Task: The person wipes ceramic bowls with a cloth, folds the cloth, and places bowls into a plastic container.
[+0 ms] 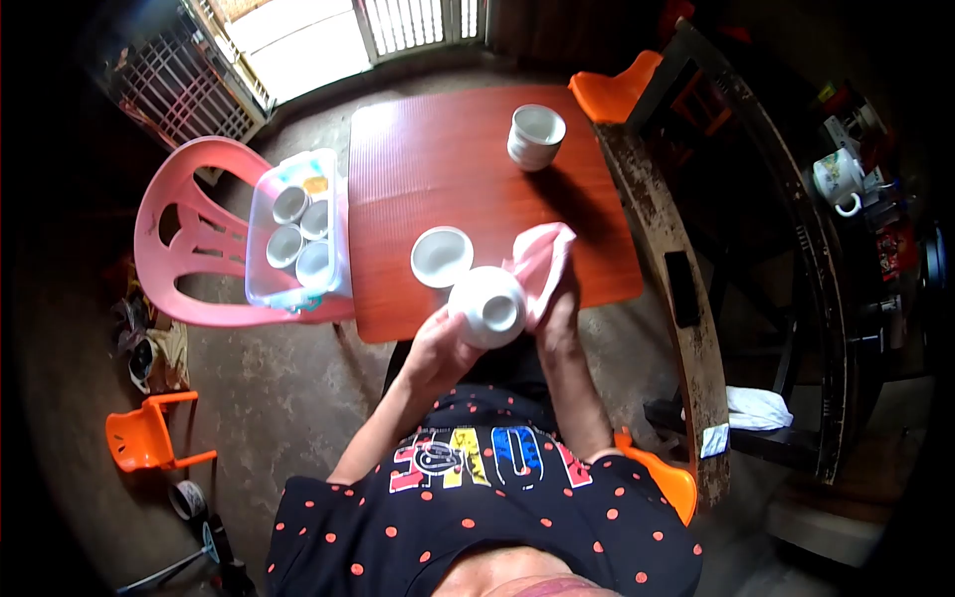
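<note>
Between my two hands is a white bowl [481, 300], tipped so that its underside and foot ring face me. My left hand [441, 346] grips it by the lower left side. In my right hand [559, 306] is a pink cloth [540, 261], bunched up against the bowl's right side; the cloth partly hides those fingers. Just beyond the held bowl, another white bowl [442, 257] sits upright on the red table [428, 179]. A stack of white bowls [536, 139] stands near the table's far right corner.
On a pink chair [164, 239] at the left rests a clear plastic box [261, 234] with several white bowls [290, 205]. A worn wooden bench or frame [686, 328] runs along the right, bearing a dark phone-like object [682, 289]. Orange stools [139, 438] stand around.
</note>
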{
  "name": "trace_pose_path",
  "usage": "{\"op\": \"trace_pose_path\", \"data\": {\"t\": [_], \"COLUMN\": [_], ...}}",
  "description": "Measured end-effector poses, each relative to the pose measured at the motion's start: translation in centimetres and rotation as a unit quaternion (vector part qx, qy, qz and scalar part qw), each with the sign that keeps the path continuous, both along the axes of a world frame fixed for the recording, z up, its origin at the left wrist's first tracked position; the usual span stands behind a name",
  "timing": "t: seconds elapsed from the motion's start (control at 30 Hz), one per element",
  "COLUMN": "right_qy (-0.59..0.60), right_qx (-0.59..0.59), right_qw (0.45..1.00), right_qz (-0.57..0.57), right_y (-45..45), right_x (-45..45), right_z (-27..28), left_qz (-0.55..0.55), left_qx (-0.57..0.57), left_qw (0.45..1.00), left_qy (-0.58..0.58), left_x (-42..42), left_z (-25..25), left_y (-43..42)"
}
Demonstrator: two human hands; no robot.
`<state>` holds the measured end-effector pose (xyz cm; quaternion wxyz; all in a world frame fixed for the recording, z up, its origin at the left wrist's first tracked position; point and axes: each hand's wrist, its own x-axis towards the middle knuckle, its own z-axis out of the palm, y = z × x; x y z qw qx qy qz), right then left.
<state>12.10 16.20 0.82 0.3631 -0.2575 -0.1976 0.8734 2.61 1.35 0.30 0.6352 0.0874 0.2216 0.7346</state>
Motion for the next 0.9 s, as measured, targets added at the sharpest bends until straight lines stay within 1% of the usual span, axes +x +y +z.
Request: {"op": "trace_pose_path", "data": {"t": [0.03, 0.07, 0.1, 0.13, 0.17, 0.23, 0.27, 0.37, 0.4, 0.43, 0.5, 0.53, 0.57, 0.63, 0.67, 0.7, 0.73, 0.77, 0.8, 0.83, 0.9], "right_qy": [0.044, -0.017, -0.072, -0.15, -0.176, -0.235, -0.302, -0.285, -0.24, -0.233, -0.211, -0.128, -0.091, -0.019, 0.005, -0.012, -0.039, 0.071, 0.091, 0.057, -0.01], "right_qx": [0.024, 0.249, 0.461, 0.653, 0.664, 0.684, 0.712, 0.764, 0.765, 0.74, 0.66, 0.578, 0.436, 0.275, 0.302, 0.303, 0.307, 0.008, -0.015, 0.015, 0.08], "right_qw": [0.998, 0.959, 0.856, 0.729, 0.721, 0.684, 0.619, 0.55, 0.562, 0.622, 0.715, 0.791, 0.857, 0.922, 0.933, 0.949, 0.951, 0.997, 0.995, 0.997, 0.989], "right_qz": [0.033, 0.132, 0.225, 0.142, 0.088, -0.094, -0.139, -0.178, -0.204, -0.106, 0.093, 0.154, 0.261, 0.271, 0.197, 0.091, -0.014, 0.007, 0.023, 0.058, 0.125], "right_y": [0.2, 0.4, 0.4, -0.7, -1.7, -4.7, -6.3, -5.9, -5.0, -4.1, -2.3, -1.5, -0.7, -0.5, -1.2, -2.8, -4.5, -5.1, -4.6, -4.1, -2.5], "right_x": [0.4, 0.5, 0.6, 0.3, 0.5, 0.5, 0.4, 0.9, 0.4, 0.4, 0.8, 0.4, 0.4, 0.5, 0.1, -0.4, -0.9, -1.3, -1.1, -0.7, -0.1], "right_z": [1.2, 1.6, 2.4, 3.2, 2.0, 0.3, -0.6, -2.0, -0.7, 1.0, 4.2, 4.9, 4.9, 3.5, 4.6, 3.2, 1.7, 1.3, 0.7, 0.6, 1.9], "left_qz": [-0.005, -0.007, -0.009, 0.012, 0.024, 0.058, 0.018, 0.006, -0.017, 0.008, -0.036, -0.031, -0.048, -0.039, 0.01, 0.062, 0.065, 0.065, 0.067, 0.048, -0.057], "left_qx": [-0.005, 0.001, 0.011, -0.035, -0.031, 0.016, 0.094, 0.097, 0.129, 0.026, 0.065, 0.038, 0.047, 0.046, 0.057, 0.071, 0.053, 0.033, -0.002, -0.043, -0.06], "left_qw": [1.0, 1.0, 1.0, 0.998, 0.997, 0.983, 0.967, 0.977, 0.967, 0.988, 0.989, 0.997, 0.997, 0.998, 0.996, 0.991, 0.977, 0.953, 0.911, 0.894, 0.937], "left_qy": [-0.01, -0.017, -0.022, -0.05, -0.068, -0.171, -0.236, -0.189, -0.217, -0.154, -0.128, -0.065, -0.039, 0.031, 0.061, 0.092, 0.194, 0.295, 0.407, 0.444, 0.341], "left_x": [-0.1, 0.1, 0.2, -0.1, -0.5, -0.6, -0.8, -0.8, -0.9, -0.9, -1.0, -0.8, -0.7, -0.3, 0.2, 0.8, 0.8, 0.7, 0.8, 0.8, -0.7], "left_z": [0.0, 0.5, 0.9, 0.3, -0.3, 0.0, 0.0, -0.8, -0.7, -0.1, 0.3, 0.6, 0.8, 1.3, 1.8, 1.5, 0.6, 0.7, 1.1, 1.8, 2.3], "left_y": [-0.2, -0.1, 0.0, -0.5, -0.7, -0.2, 0.0, -0.1, -0.1, -0.5, -0.7, -0.5, -0.4, -0.6, -0.4, -0.1, 0.0, 0.1, 0.1, -0.1, -0.5]}}
